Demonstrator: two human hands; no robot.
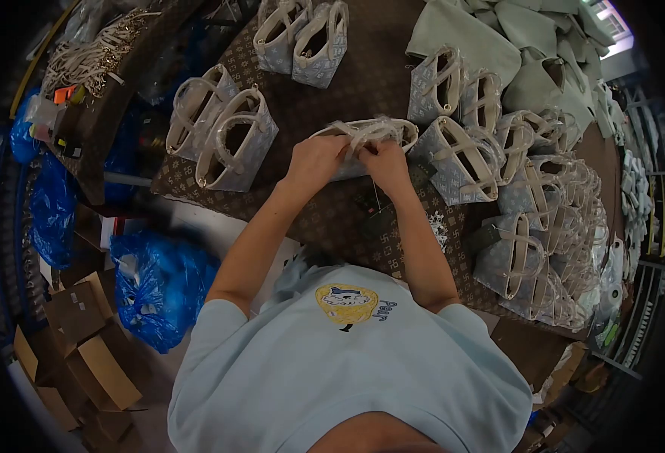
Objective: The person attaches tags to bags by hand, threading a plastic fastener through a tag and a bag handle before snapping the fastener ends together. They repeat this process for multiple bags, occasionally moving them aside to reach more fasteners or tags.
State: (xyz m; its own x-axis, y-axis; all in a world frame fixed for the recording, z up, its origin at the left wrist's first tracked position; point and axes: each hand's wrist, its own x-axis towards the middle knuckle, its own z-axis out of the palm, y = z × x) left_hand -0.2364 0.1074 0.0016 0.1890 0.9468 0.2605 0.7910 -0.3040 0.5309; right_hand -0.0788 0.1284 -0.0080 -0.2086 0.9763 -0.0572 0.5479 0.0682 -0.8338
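A patterned grey-blue handbag with pale, plastic-wrapped handles stands in front of me on the brown cloth. My left hand is closed at the handles, its fingertips pinching them. Just beside it, my right hand is closed too, pinching a thin cord that hangs beneath the fingers. The cord runs down toward dark tags on the cloth. Both sets of fingertips are partly hidden against the bag.
Similar handbags stand at left, at the back and in a dense group at right. Pale green bags are piled behind. Small white pieces lie near my right forearm. A blue plastic bag and cardboard boxes are lower left.
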